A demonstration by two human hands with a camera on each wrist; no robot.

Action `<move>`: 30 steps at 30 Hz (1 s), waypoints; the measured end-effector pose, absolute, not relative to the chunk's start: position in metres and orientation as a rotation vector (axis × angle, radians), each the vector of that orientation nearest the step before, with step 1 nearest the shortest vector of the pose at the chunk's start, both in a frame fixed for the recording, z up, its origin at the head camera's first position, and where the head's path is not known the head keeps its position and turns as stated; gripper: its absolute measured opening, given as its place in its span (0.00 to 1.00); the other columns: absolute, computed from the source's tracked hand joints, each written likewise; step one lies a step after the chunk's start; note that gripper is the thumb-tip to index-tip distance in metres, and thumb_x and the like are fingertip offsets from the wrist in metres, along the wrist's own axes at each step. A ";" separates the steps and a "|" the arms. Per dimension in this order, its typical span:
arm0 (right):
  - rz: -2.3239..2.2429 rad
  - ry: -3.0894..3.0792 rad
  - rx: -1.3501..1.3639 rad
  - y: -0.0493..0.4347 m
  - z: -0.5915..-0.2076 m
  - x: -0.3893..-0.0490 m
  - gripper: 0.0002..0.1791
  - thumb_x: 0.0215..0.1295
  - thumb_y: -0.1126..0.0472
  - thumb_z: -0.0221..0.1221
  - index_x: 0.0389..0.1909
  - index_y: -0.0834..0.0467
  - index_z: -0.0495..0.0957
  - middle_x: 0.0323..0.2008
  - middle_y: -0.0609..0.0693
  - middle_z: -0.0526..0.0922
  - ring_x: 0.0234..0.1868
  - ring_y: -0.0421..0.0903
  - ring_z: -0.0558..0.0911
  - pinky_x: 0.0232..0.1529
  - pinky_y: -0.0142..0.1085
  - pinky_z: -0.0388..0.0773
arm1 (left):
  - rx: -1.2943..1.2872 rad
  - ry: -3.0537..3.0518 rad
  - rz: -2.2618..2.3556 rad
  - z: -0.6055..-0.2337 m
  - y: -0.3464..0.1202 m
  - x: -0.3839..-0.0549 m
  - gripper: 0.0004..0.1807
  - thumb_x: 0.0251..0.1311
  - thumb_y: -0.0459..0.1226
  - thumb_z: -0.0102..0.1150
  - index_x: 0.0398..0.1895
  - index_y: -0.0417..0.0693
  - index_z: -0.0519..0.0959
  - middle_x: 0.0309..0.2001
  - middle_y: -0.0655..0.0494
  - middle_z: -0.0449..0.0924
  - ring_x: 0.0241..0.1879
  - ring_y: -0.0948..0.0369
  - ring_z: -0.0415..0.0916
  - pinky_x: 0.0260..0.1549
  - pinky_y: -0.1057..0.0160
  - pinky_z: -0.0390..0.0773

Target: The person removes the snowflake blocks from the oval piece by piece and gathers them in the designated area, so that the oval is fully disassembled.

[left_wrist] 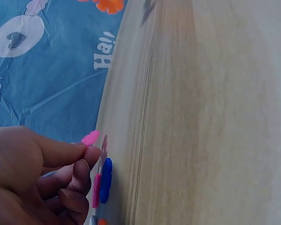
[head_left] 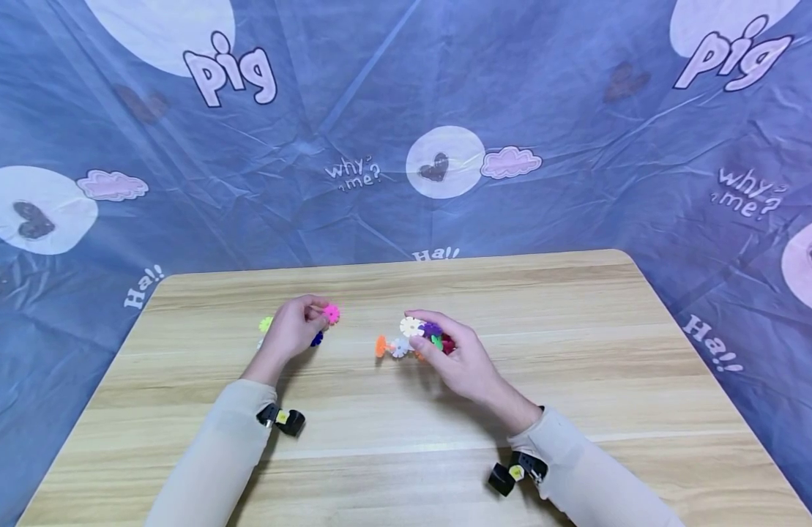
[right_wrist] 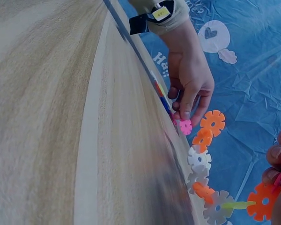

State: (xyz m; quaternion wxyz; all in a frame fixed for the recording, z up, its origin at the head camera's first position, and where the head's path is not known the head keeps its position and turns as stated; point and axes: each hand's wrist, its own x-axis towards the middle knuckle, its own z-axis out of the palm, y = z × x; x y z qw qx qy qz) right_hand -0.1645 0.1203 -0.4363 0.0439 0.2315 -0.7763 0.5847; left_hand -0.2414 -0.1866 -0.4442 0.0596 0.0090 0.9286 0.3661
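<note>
Between thumb and index finger, my left hand (head_left: 290, 331) pinches a pink notched plastic disc (head_left: 332, 314), its flower-like edge showing past the fingertips. Just below that hand lie more discs on the table, among them a dark blue disc (left_wrist: 106, 180) and a yellow-green disc (head_left: 265, 324), partly covered by the hand. My right hand (head_left: 468, 359) grips a cluster of linked discs. In it are a cream-white disc (head_left: 411, 326), a purple disc (head_left: 430, 329) and green and red ones. A linked chain with an orange disc (right_wrist: 212, 123) at its end reaches left from the cluster.
The wood-grain table (head_left: 379, 483) has rounded far corners. Behind and beside it hangs a blue printed cloth (head_left: 300, 139). Black wrist cameras (head_left: 504, 479) are strapped on both light sleeves, above the tabletop.
</note>
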 end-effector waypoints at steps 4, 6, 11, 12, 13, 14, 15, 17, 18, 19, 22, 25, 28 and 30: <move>1.781 -2.374 0.710 0.121 -0.437 -0.164 0.22 0.76 0.65 0.63 0.69 0.58 0.80 0.52 0.57 0.89 0.37 0.38 0.82 0.37 0.32 0.83 | 0.000 2.789 1.068 -0.445 -0.188 -0.245 0.17 0.74 0.33 0.63 0.63 0.38 0.83 0.39 0.46 0.89 0.35 0.58 0.84 0.32 0.64 0.78; 1.785 -2.377 0.707 0.121 -0.437 -0.164 0.22 0.76 0.65 0.64 0.69 0.58 0.80 0.52 0.57 0.89 0.37 0.38 0.82 0.38 0.33 0.83 | 0.001 2.782 1.046 -0.444 -0.188 -0.246 0.17 0.74 0.33 0.61 0.62 0.37 0.83 0.38 0.47 0.88 0.34 0.58 0.82 0.31 0.64 0.77; 1.795 -2.386 0.704 0.121 -0.437 -0.163 0.22 0.77 0.64 0.63 0.69 0.57 0.79 0.52 0.57 0.89 0.36 0.38 0.82 0.37 0.33 0.83 | 0.007 2.789 0.994 -0.444 -0.188 -0.249 0.16 0.73 0.34 0.61 0.60 0.36 0.84 0.37 0.48 0.85 0.32 0.58 0.78 0.31 0.64 0.76; 1.796 -2.387 0.705 0.121 -0.437 -0.163 0.22 0.77 0.64 0.63 0.70 0.57 0.79 0.52 0.57 0.89 0.36 0.38 0.81 0.37 0.33 0.83 | 0.008 2.793 0.986 -0.444 -0.188 -0.249 0.16 0.73 0.34 0.61 0.59 0.36 0.84 0.37 0.48 0.85 0.33 0.58 0.79 0.32 0.64 0.76; 1.798 -2.388 0.706 0.121 -0.437 -0.163 0.22 0.77 0.64 0.63 0.70 0.58 0.79 0.52 0.57 0.89 0.35 0.38 0.81 0.37 0.33 0.83 | 0.008 2.797 0.975 -0.444 -0.188 -0.250 0.16 0.74 0.34 0.62 0.59 0.36 0.84 0.37 0.47 0.85 0.33 0.57 0.79 0.33 0.63 0.76; 1.801 -2.389 0.706 0.121 -0.437 -0.163 0.23 0.77 0.64 0.63 0.70 0.58 0.79 0.52 0.57 0.89 0.35 0.38 0.81 0.37 0.33 0.83 | 0.009 2.800 0.966 -0.444 -0.188 -0.250 0.16 0.74 0.35 0.62 0.59 0.35 0.84 0.37 0.47 0.85 0.34 0.57 0.79 0.34 0.63 0.77; 1.803 -2.391 0.706 0.121 -0.437 -0.162 0.23 0.77 0.64 0.63 0.70 0.58 0.79 0.53 0.57 0.88 0.35 0.38 0.80 0.36 0.32 0.82 | 0.008 2.802 0.959 -0.444 -0.188 -0.250 0.16 0.74 0.35 0.62 0.59 0.35 0.84 0.38 0.47 0.85 0.35 0.57 0.80 0.35 0.63 0.77; 1.808 -2.392 0.707 0.121 -0.436 -0.162 0.23 0.77 0.64 0.63 0.70 0.58 0.79 0.53 0.58 0.88 0.34 0.38 0.80 0.36 0.32 0.82 | 0.011 2.810 0.951 -0.444 -0.187 -0.249 0.17 0.74 0.35 0.63 0.59 0.35 0.84 0.39 0.47 0.86 0.36 0.56 0.80 0.37 0.62 0.77; 1.810 -2.393 0.707 0.121 -0.436 -0.162 0.23 0.77 0.64 0.63 0.70 0.58 0.79 0.53 0.58 0.88 0.34 0.38 0.80 0.36 0.32 0.82 | 0.013 2.815 0.956 -0.444 -0.187 -0.248 0.17 0.74 0.36 0.63 0.59 0.35 0.84 0.39 0.46 0.86 0.37 0.56 0.80 0.37 0.62 0.77; 1.812 -2.394 0.707 0.120 -0.436 -0.162 0.23 0.77 0.64 0.63 0.70 0.58 0.79 0.53 0.58 0.88 0.34 0.38 0.80 0.36 0.32 0.82 | 0.019 2.820 0.974 -0.443 -0.187 -0.247 0.17 0.75 0.36 0.63 0.59 0.35 0.84 0.39 0.46 0.86 0.37 0.56 0.81 0.37 0.62 0.77; 1.817 -2.395 0.702 0.120 -0.436 -0.161 0.23 0.77 0.64 0.63 0.70 0.58 0.79 0.52 0.58 0.88 0.34 0.38 0.80 0.36 0.32 0.82 | 0.068 2.830 1.088 -0.442 -0.184 -0.241 0.16 0.74 0.35 0.63 0.59 0.34 0.84 0.40 0.45 0.88 0.36 0.57 0.81 0.36 0.64 0.78; 1.820 -2.398 0.702 0.120 -0.436 -0.161 0.23 0.77 0.65 0.63 0.70 0.58 0.79 0.51 0.58 0.88 0.35 0.38 0.81 0.36 0.32 0.83 | 0.131 2.783 1.269 -0.440 -0.179 -0.233 0.16 0.74 0.34 0.63 0.59 0.35 0.85 0.41 0.44 0.89 0.34 0.59 0.81 0.33 0.67 0.79; 1.824 -2.403 0.703 0.120 -0.435 -0.160 0.23 0.76 0.65 0.63 0.70 0.58 0.79 0.51 0.58 0.88 0.35 0.39 0.81 0.37 0.32 0.83 | 0.185 2.712 1.413 -0.438 -0.172 -0.223 0.15 0.73 0.34 0.64 0.57 0.34 0.85 0.41 0.44 0.88 0.34 0.61 0.79 0.32 0.69 0.79; 1.828 -2.408 0.700 0.119 -0.435 -0.160 0.23 0.76 0.65 0.63 0.70 0.58 0.78 0.52 0.58 0.87 0.36 0.39 0.82 0.37 0.33 0.84 | 0.215 2.678 1.473 -0.436 -0.167 -0.218 0.15 0.73 0.33 0.64 0.57 0.33 0.85 0.41 0.44 0.88 0.35 0.62 0.79 0.34 0.69 0.79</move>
